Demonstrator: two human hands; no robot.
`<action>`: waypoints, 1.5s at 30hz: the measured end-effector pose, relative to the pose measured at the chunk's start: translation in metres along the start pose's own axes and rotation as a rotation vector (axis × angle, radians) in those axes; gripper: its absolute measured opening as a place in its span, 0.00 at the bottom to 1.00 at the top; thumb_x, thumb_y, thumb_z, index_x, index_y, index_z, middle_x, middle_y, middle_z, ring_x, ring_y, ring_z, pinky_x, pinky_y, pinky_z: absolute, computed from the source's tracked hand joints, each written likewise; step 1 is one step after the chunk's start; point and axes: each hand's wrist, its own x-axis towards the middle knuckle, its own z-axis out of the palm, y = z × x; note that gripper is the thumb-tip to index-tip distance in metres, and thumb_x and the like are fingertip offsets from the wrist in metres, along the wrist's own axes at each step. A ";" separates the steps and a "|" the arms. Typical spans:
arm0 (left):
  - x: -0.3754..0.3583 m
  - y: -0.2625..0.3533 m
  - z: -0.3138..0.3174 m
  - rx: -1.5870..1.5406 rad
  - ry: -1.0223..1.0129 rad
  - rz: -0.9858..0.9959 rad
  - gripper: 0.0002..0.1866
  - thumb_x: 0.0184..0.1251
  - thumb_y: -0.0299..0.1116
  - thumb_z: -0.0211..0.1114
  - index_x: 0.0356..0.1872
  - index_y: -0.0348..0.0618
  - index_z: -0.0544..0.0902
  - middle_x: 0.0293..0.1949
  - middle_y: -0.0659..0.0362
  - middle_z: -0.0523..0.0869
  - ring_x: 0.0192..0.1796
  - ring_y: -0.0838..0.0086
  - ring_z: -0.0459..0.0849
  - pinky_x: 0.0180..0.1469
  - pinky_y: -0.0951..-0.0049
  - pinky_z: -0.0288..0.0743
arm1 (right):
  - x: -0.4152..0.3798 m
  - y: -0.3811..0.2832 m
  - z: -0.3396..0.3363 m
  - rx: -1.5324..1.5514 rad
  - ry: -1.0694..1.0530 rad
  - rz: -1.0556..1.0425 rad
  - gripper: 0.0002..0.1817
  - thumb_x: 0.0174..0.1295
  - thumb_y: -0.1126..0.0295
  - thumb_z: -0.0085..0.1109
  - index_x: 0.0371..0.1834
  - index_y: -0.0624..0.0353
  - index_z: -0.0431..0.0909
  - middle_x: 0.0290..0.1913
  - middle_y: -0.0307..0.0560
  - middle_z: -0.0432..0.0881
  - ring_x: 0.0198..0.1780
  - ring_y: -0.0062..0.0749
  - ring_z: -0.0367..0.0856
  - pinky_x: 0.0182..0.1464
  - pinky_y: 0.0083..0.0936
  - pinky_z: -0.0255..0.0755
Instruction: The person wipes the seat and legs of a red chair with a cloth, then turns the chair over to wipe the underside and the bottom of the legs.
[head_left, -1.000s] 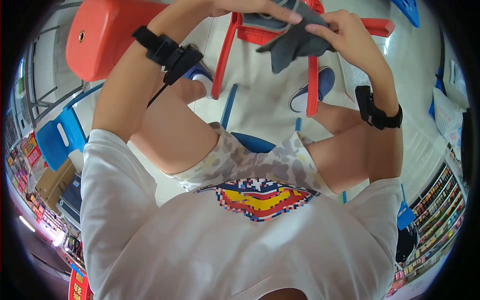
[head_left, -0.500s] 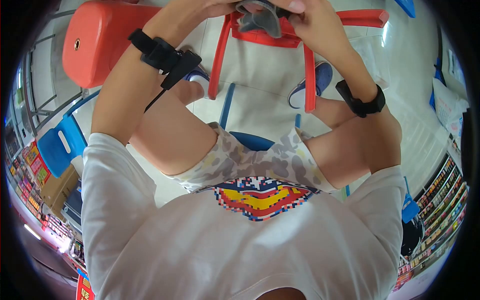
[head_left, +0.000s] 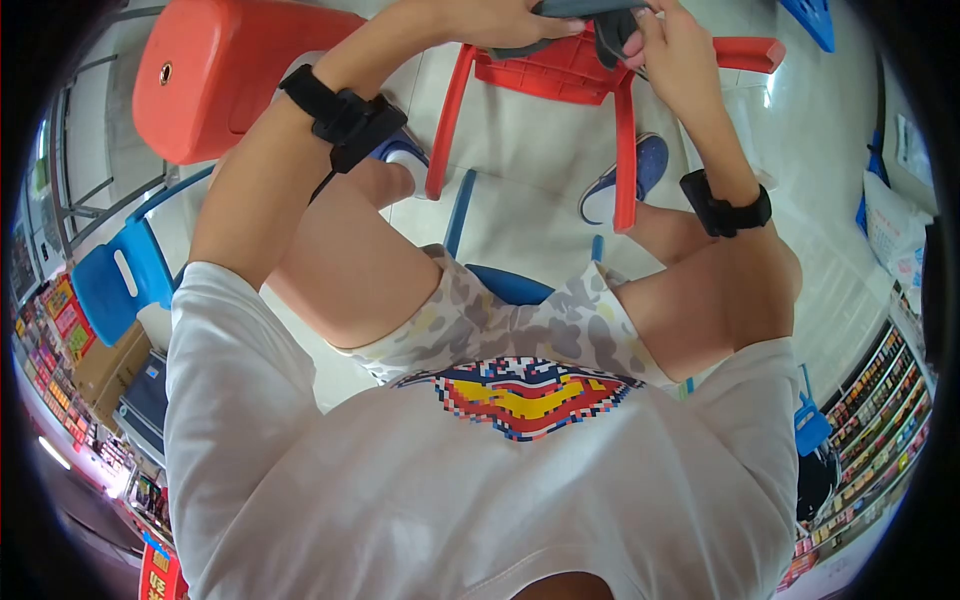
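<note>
A dark grey, flexible piece [head_left: 612, 38] is stretched between my hands at the top edge of the view. It looks like cloth or soft rubber; its exact kind does not show, and part of it is cut off. My left hand [head_left: 500, 22] closes on its left end, with the fingers partly out of frame. On the other side, my right hand [head_left: 682, 55] pinches it between thumb and fingers. Just below the piece stands a small red plastic stool [head_left: 550, 78], between my feet. Black bands with devices are strapped to both wrists.
A large red seat or box [head_left: 235, 75] stands at the upper left, near a blue chair [head_left: 122, 285]. Under me is a blue seat [head_left: 510, 285]. Product shelves [head_left: 880, 430] line the lower right. A white bag [head_left: 890, 230] lies at the right edge.
Both hands have moved slightly up and to the right. The grey piece was bunched and hanging between them; now it is spread out more sideways.
</note>
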 end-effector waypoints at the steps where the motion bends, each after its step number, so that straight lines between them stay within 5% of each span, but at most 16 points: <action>1: 0.006 -0.005 0.012 -0.420 -0.074 -0.055 0.21 0.70 0.44 0.69 0.44 0.31 0.85 0.29 0.46 0.89 0.28 0.56 0.88 0.37 0.63 0.81 | 0.000 0.008 0.008 0.352 -0.022 0.116 0.14 0.74 0.65 0.52 0.54 0.62 0.78 0.30 0.56 0.86 0.31 0.64 0.84 0.36 0.51 0.76; 4: 0.012 0.003 0.029 -0.770 0.002 -0.088 0.27 0.68 0.52 0.70 0.47 0.32 0.85 0.33 0.46 0.89 0.31 0.59 0.89 0.36 0.67 0.83 | -0.009 0.012 0.032 0.719 0.029 0.339 0.14 0.79 0.63 0.52 0.58 0.61 0.71 0.41 0.55 0.87 0.29 0.36 0.86 0.39 0.33 0.81; 5: 0.007 0.012 0.033 -0.708 0.141 -0.079 0.30 0.68 0.57 0.69 0.48 0.34 0.86 0.36 0.47 0.88 0.35 0.65 0.90 0.34 0.71 0.84 | -0.015 0.014 0.038 0.757 0.004 0.392 0.18 0.81 0.61 0.49 0.63 0.62 0.66 0.51 0.52 0.86 0.45 0.43 0.91 0.41 0.40 0.84; 9: 0.004 0.030 0.052 -0.538 0.030 -0.089 0.33 0.73 0.66 0.59 0.35 0.39 0.84 0.19 0.57 0.82 0.16 0.76 0.78 0.16 0.74 0.64 | -0.024 0.057 0.079 0.964 -0.029 0.396 0.23 0.82 0.56 0.42 0.68 0.62 0.60 0.56 0.54 0.82 0.46 0.47 0.89 0.39 0.41 0.85; 11: 0.001 0.033 0.060 -0.532 -0.078 -0.050 0.30 0.76 0.61 0.59 0.32 0.38 0.82 0.18 0.55 0.83 0.13 0.76 0.75 0.16 0.73 0.63 | -0.041 0.051 0.078 1.366 -0.227 0.512 0.23 0.82 0.58 0.43 0.71 0.61 0.59 0.66 0.56 0.75 0.65 0.44 0.79 0.57 0.44 0.83; 16: -0.006 0.038 0.063 -0.633 -0.056 -0.042 0.34 0.74 0.59 0.61 0.35 0.27 0.82 0.23 0.49 0.86 0.17 0.72 0.81 0.19 0.71 0.71 | -0.043 0.044 0.080 1.108 -0.153 0.470 0.26 0.79 0.51 0.43 0.69 0.59 0.65 0.67 0.54 0.75 0.65 0.48 0.79 0.60 0.53 0.82; 18: -0.012 0.043 0.059 -0.773 -0.135 0.026 0.35 0.74 0.60 0.60 0.40 0.25 0.80 0.28 0.47 0.87 0.19 0.69 0.84 0.22 0.72 0.77 | -0.030 0.059 0.080 1.920 -1.187 0.186 0.29 0.78 0.51 0.46 0.71 0.61 0.65 0.66 0.53 0.77 0.63 0.46 0.81 0.63 0.48 0.81; 25: -0.018 0.033 0.059 -0.407 -0.306 -0.051 0.38 0.73 0.66 0.59 0.38 0.29 0.83 0.28 0.47 0.87 0.25 0.64 0.89 0.28 0.66 0.82 | -0.038 0.055 0.095 1.404 -0.261 0.257 0.25 0.77 0.63 0.51 0.73 0.62 0.67 0.65 0.50 0.82 0.58 0.37 0.84 0.63 0.32 0.78; 28: -0.004 -0.005 0.043 0.153 -0.316 -0.125 0.37 0.69 0.67 0.61 0.46 0.35 0.87 0.37 0.47 0.89 0.38 0.58 0.91 0.37 0.52 0.85 | -0.015 0.087 0.103 0.821 -0.214 -0.099 0.22 0.76 0.70 0.50 0.71 0.64 0.68 0.62 0.54 0.84 0.57 0.37 0.85 0.59 0.32 0.79; 29: 0.002 -0.025 0.037 0.246 -0.280 -0.164 0.35 0.68 0.67 0.63 0.49 0.39 0.88 0.41 0.48 0.90 0.42 0.56 0.91 0.40 0.48 0.85 | -0.012 0.084 0.096 1.103 -0.125 0.256 0.20 0.74 0.74 0.49 0.67 0.67 0.71 0.58 0.58 0.86 0.55 0.38 0.86 0.58 0.33 0.80; 31: -0.014 -0.047 0.007 -0.013 -0.054 -0.435 0.31 0.67 0.64 0.66 0.55 0.47 0.87 0.46 0.48 0.91 0.40 0.55 0.91 0.45 0.48 0.86 | -0.009 0.102 0.074 1.117 -0.209 0.249 0.18 0.73 0.76 0.49 0.64 0.66 0.74 0.56 0.59 0.86 0.54 0.38 0.86 0.56 0.31 0.80; 34: -0.014 -0.105 -0.011 -0.176 0.225 -0.506 0.36 0.56 0.54 0.81 0.50 0.27 0.83 0.38 0.40 0.90 0.38 0.48 0.90 0.45 0.60 0.84 | -0.006 0.089 0.074 0.971 -0.067 0.324 0.16 0.64 0.81 0.55 0.54 0.63 0.81 0.51 0.58 0.88 0.51 0.38 0.87 0.46 0.26 0.81; 36: -0.007 -0.133 -0.003 -0.052 0.504 -0.434 0.47 0.44 0.58 0.86 0.56 0.26 0.80 0.50 0.36 0.88 0.53 0.45 0.88 0.56 0.55 0.82 | 0.001 0.094 0.084 0.441 0.132 -0.104 0.20 0.52 0.84 0.61 0.51 0.62 0.83 0.46 0.55 0.88 0.49 0.38 0.88 0.43 0.29 0.81; 38: 0.006 -0.136 0.014 -0.143 0.697 -0.357 0.46 0.41 0.53 0.88 0.57 0.31 0.80 0.53 0.40 0.87 0.60 0.49 0.85 0.61 0.53 0.79 | 0.006 0.090 0.099 0.351 0.133 -0.119 0.24 0.47 0.84 0.62 0.51 0.61 0.82 0.43 0.55 0.88 0.46 0.40 0.88 0.44 0.32 0.81; 40: 0.013 -0.106 0.008 -0.533 0.992 0.409 0.41 0.42 0.47 0.89 0.57 0.38 0.81 0.49 0.50 0.88 0.54 0.60 0.86 0.59 0.61 0.79 | 0.025 0.079 0.128 0.273 0.148 -0.157 0.27 0.43 0.85 0.63 0.52 0.60 0.81 0.39 0.54 0.88 0.44 0.42 0.88 0.46 0.34 0.81; 45: 0.039 -0.080 0.021 -1.033 0.934 0.393 0.20 0.49 0.26 0.76 0.44 0.40 0.80 0.36 0.62 0.82 0.41 0.75 0.80 0.46 0.72 0.77 | 0.072 0.100 0.210 0.101 -0.039 -0.280 0.35 0.41 0.84 0.62 0.59 0.53 0.72 0.30 0.57 0.83 0.36 0.62 0.83 0.46 0.48 0.78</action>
